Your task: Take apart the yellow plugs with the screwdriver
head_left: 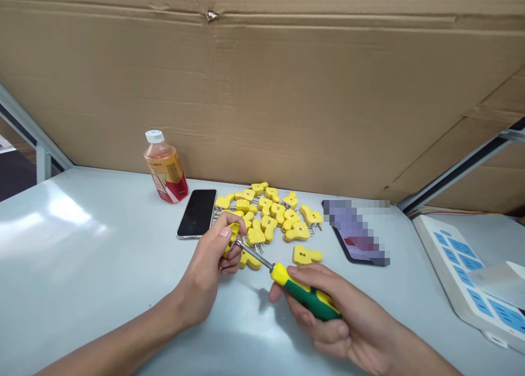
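Observation:
Pinched in my left hand (213, 258) is a yellow plug (232, 239), partly hidden by the fingers. My right hand (328, 316) grips a screwdriver (305, 295) by its green and yellow handle. The metal shaft points left and its tip meets the plug, though the exact contact is too small to make out. Several more yellow plugs (268, 225) lie in a loose pile just beyond my hands, some with metal pins showing. One yellow plug piece (307, 255) rests apart from them, above my right hand.
A drink bottle (166, 171) stands at the back left, beside a dark-screened phone (198, 213). Another phone (348, 239), partly pixelated, lies right of the pile. A white power strip (447, 272) occupies the right edge. Cardboard (262, 103) walls off the table's back.

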Motion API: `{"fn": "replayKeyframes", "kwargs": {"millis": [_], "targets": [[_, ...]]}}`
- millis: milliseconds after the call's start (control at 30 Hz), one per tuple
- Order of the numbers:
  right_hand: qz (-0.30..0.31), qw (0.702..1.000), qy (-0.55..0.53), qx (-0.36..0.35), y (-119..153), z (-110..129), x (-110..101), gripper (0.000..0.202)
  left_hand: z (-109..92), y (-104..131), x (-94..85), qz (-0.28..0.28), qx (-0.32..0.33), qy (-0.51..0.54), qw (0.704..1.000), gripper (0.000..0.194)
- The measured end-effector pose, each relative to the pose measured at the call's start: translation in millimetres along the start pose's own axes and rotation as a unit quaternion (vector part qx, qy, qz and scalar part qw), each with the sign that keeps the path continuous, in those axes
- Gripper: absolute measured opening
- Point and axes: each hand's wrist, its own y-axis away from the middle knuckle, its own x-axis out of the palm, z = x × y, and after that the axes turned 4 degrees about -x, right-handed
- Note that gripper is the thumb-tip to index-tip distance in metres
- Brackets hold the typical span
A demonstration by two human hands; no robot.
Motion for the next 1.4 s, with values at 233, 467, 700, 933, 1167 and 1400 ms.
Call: {"fn": "replayKeyframes", "kwargs": {"millis": [233, 467, 700, 933, 1167, 1400], "targets": [[-0.193, 0.732, 0.401, -0.516, -4, -23, 2, 0.022, -3, -1, -0.1, 0.006, -0.019, 0.039, 0.999, 0.037], [-0.152, 0.893, 0.271, -0.325, 3, -19, 4, 0.031, -2, 3, 6.1, 0.016, -0.034, 0.057, 0.998, 0.040], [-0.145, 0.899, 0.269, -0.314, 7, -13, 3, 0.032, -18, 4, 8.3, -0.021, -0.074, 0.120, 0.990, 0.038], [-0.170, 0.858, 0.328, -0.356, 8, -10, 5, 0.028, -18, 4, 8.0, -0.037, -0.066, 0.109, 0.991, 0.036], [-0.178, 0.849, 0.327, -0.375, 7, -9, 8, 0.023, -16, 2, 7.4, -0.050, -0.055, 0.085, 0.994, 0.038], [-0.183, 0.838, 0.350, -0.378, 8, -8, 9, 0.025, -14, 2, 8.7, -0.055, -0.039, 0.066, 0.996, 0.036]]}}
